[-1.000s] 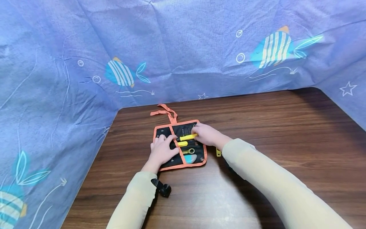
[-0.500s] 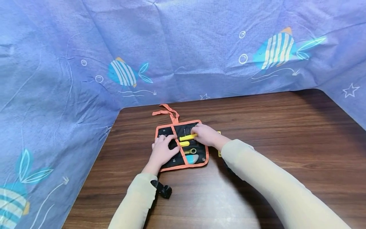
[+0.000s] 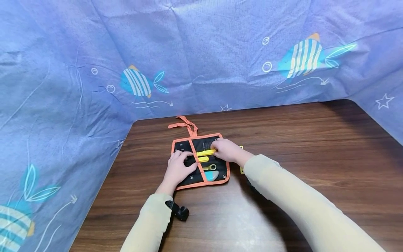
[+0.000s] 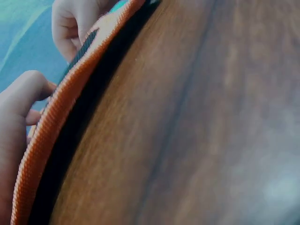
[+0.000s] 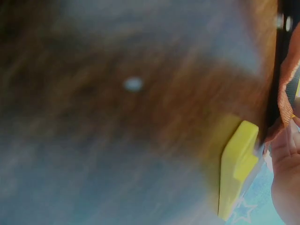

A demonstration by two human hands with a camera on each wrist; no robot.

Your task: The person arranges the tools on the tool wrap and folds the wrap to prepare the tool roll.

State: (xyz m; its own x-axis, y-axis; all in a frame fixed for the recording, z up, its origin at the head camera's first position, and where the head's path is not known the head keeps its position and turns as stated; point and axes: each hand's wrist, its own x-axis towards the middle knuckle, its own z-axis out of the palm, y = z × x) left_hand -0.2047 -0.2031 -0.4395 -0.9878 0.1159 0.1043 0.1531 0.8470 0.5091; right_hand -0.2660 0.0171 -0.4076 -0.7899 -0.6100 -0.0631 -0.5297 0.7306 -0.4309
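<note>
One wood-grain surface (image 3: 315,140), carrying all that follows. One black tool pouch (image 3: 203,143), orange-edged, lying flat towards its far left; risk, as judged: pouch rucking or sliding, should the long yellow handle (image 3: 205,153) snag at the orange band (image 3: 201,171) while hold-down pressure is light; lesser risk: neighbouring tools nudged askew, cause crowding. Two bare hands, both reaching forward from the near side. Left hand (image 3: 179,167): palm down on the pouch's left part, thumb and forefinger spread; grip wide, nothing seen held. Right hand (image 3: 226,149): back upward, reaching in from the right; grip narrow, pinching the long yellow handle by its right end, the other end at the band. One yellow piece (image 3: 241,170), partly hidden by the right wrist, nature unclear. Three pocketed tools, side by side: teal-and-grey tool (image 3: 211,175), ring-ended wrench (image 3: 211,167), short yellow handle (image 3: 203,159).
</note>
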